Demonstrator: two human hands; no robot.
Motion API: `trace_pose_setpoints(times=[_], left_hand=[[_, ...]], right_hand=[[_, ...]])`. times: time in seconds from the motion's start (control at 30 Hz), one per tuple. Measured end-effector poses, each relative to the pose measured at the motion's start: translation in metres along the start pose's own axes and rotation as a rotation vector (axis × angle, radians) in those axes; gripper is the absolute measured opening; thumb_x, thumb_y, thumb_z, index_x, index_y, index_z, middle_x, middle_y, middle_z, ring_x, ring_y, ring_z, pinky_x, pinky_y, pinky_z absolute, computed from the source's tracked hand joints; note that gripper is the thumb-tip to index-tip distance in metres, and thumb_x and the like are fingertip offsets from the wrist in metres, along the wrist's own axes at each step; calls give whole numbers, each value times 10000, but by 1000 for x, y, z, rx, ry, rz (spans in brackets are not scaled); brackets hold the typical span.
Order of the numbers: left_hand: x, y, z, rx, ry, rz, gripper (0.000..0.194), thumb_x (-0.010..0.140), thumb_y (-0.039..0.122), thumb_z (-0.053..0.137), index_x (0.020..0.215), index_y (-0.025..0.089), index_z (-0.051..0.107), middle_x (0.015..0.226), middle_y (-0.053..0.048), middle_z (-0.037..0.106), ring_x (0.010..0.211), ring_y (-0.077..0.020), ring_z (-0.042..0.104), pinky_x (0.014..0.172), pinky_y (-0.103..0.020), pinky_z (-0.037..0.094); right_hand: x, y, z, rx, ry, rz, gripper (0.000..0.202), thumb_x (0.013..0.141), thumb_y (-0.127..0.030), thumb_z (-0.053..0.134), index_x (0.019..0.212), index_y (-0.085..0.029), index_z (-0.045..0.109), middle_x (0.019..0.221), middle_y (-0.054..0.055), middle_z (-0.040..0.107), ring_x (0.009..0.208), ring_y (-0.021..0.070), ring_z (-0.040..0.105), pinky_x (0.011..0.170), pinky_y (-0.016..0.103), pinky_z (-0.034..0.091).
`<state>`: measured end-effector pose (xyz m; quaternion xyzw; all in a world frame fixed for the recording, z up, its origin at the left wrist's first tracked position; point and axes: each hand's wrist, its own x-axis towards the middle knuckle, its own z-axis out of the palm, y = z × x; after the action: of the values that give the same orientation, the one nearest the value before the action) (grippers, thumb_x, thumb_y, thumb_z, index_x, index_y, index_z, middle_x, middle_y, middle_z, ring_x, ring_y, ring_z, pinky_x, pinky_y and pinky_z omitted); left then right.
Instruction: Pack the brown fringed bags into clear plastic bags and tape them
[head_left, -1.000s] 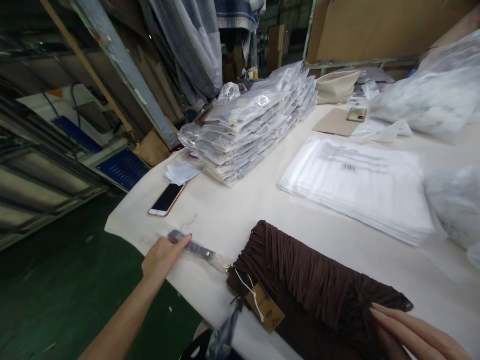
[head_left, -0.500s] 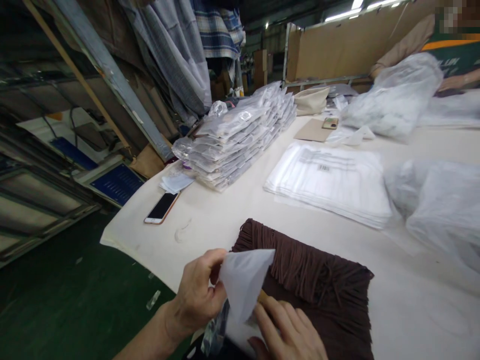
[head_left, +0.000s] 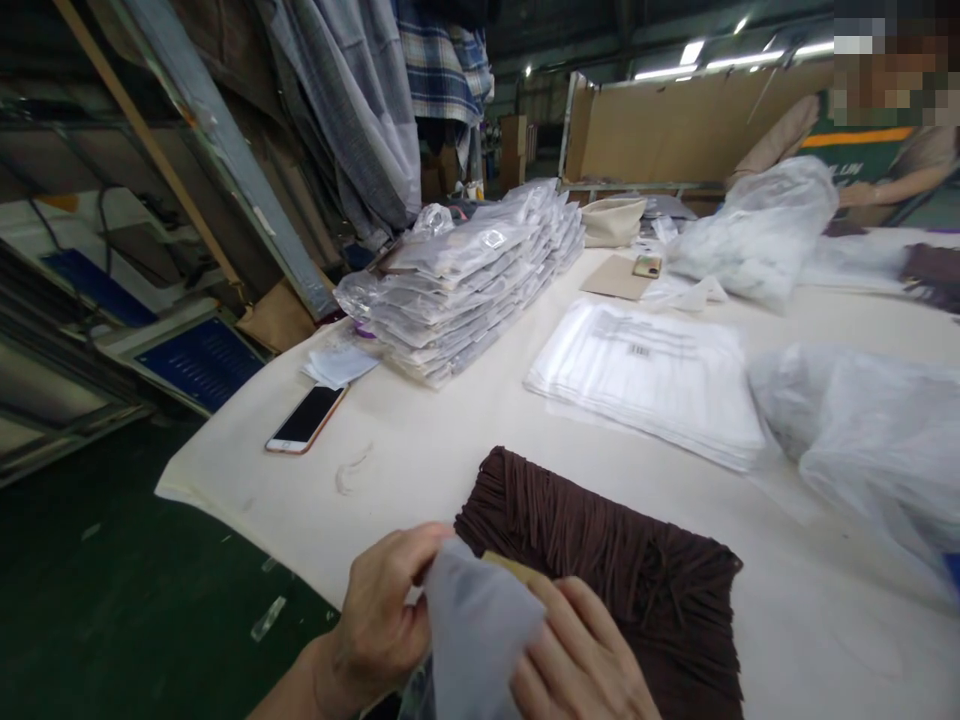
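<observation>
A pale, thin sheet or bag (head_left: pixel 480 635) is bunched between my hands at the bottom centre. My left hand (head_left: pixel 390 600) pinches its upper left edge. The fingers of my right hand (head_left: pixel 581 650) curl against its right side, and a strip of yellowish-brown material (head_left: pixel 510 567) shows behind them. Just beyond, a folded dark brown fringed textile (head_left: pixel 622 550) lies on the table, its near part hidden by my right hand. Something clear and shiny hangs below my left hand, mostly hidden.
On the white table (head_left: pixel 420 440) are a phone (head_left: pixel 306 420), a tall pile of bagged items (head_left: pixel 465 280), flat white bags (head_left: pixel 649 375) and crumpled clear plastic (head_left: pixel 885 430). Across the table a person (head_left: pixel 862 160) stands at the right. Green floor lies left.
The pale sheet has folded over and sits lower between my hands. My right hand has moved up against it. The view has shifted, showing more of the person opposite.
</observation>
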<state>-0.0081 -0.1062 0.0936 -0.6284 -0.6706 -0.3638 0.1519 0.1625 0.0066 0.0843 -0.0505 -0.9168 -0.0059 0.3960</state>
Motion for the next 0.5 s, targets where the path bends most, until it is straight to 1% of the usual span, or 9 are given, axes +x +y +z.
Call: trace_pose_setpoints(times=[0.07,0.1,0.17,0.23,0.3,0.33,0.37,0.4,0.5], left_hand=[[1,2,3,-40,-35,153,283,797,39,438,1068,101,493,964,-133,638,903,-178,608,739,-272,520],[0,4,7,-43,-67,221,269,797,32,421,1044,96,503,960,-142,635,887,-185,605,718,-285,519],[-1,10,21,-30,-139,334,244,821,47,362,980,104,539,910,-136,635,748,-172,601,609,-281,504],[-4,18,39,11,-182,413,257,849,78,320,911,110,567,846,-129,634,596,-152,564,502,-271,466],[-7,25,56,64,-188,460,229,872,131,357,864,91,582,812,-134,633,546,-153,554,452,-267,445],[-9,27,63,86,-180,469,208,871,146,391,845,80,587,799,-135,635,544,-156,560,442,-265,443],[-10,29,67,97,-161,479,199,867,149,412,824,72,590,785,-132,637,537,-155,562,432,-261,439],[-10,30,69,94,-136,490,200,865,134,412,803,72,591,766,-123,639,518,-145,556,416,-252,430],[-1,29,64,34,-135,472,263,834,18,353,744,120,577,673,-51,624,419,-97,486,363,-217,381]], right_hand=[[8,26,0,27,-57,-72,365,907,-67,286,898,-128,645,930,61,684,939,190,567,933,355,349],[10,40,3,41,-98,-91,371,917,-81,272,914,-116,642,947,71,677,949,196,559,928,367,358],[12,63,10,100,-220,-96,346,929,-119,288,954,-116,633,953,74,668,918,197,556,863,368,412],[13,78,14,205,-371,-45,281,919,-132,351,1002,-138,619,969,63,664,880,185,555,786,345,457],[14,85,11,317,-504,32,272,884,-97,406,1054,-173,603,1028,54,655,898,177,554,782,339,474],[13,87,7,355,-531,75,297,868,-76,412,1070,-188,598,1056,54,646,919,174,555,798,343,477],[11,89,1,375,-518,120,319,856,-62,409,1076,-198,596,1070,58,639,939,173,556,814,348,478],[8,93,-6,380,-471,167,331,851,-57,402,1075,-203,596,1068,64,636,951,170,560,821,344,482],[-11,115,-25,323,-281,340,296,860,-86,407,1040,-217,602,1021,63,635,939,149,587,798,283,505]])
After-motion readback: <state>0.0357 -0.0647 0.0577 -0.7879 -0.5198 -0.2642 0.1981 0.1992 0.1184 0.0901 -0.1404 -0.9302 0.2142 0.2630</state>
